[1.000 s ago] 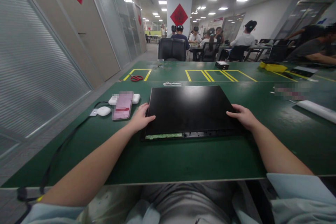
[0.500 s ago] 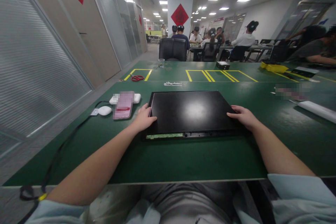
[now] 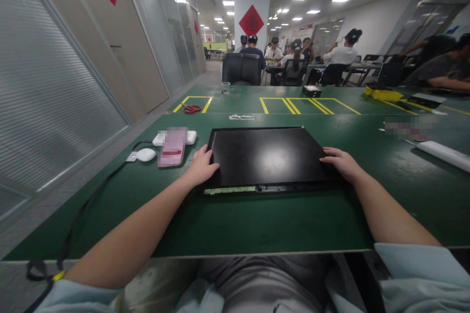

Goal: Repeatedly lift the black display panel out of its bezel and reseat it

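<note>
Black panel (image 3: pixel 268 156) lies flat on green table (image 3: pixel 257 225) — bare mat toward near edge, phone (image 3: pixel 172 147) just left. Left hand (image 3: pixel 201 168) and right hand (image 3: pixel 341 162) grasp panel's side edges.

Flat black rectangular display panel (image 3: pixel 270 159) lay face-up on the green table mat, directly in front of the person, long edges running left to right. Surface was glossy, with a dull reflection of a ceiling light near its centre. A thin raised frame showed along the far and left edges. Along the near edge, a narrow green circuit strip (image 3: pixel 230 190) was exposed at the left, dark metal fittings to its right. Panel sat level, square to the table edge
</note>
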The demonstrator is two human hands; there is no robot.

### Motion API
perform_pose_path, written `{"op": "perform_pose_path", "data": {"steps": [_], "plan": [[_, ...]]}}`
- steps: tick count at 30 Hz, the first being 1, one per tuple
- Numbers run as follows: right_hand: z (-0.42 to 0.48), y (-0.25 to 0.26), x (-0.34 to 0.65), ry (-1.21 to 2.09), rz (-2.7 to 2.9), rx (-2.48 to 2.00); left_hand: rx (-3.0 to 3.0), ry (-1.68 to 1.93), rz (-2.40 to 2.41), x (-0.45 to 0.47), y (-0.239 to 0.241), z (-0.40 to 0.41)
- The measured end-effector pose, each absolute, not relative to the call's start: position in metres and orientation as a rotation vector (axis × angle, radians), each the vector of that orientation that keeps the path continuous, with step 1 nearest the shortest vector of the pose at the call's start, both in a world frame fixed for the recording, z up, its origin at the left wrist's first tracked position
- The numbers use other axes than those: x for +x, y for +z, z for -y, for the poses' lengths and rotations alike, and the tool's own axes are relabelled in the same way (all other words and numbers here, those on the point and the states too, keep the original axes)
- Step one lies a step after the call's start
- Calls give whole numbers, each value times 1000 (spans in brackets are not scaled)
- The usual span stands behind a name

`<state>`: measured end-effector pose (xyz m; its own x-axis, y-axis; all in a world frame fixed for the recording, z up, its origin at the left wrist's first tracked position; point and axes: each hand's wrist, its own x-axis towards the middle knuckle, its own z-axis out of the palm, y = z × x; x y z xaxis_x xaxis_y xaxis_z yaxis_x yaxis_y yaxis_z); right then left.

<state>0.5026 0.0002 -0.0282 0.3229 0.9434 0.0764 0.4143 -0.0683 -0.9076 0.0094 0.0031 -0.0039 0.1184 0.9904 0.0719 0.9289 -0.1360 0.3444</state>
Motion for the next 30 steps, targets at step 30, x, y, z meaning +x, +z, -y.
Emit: {"op": "perform_pose_path", "data": {"steps": [30], "plan": [[-5,-32,503,576,1411,-1728,2209,391,-1907,12,-6,-3]]}}
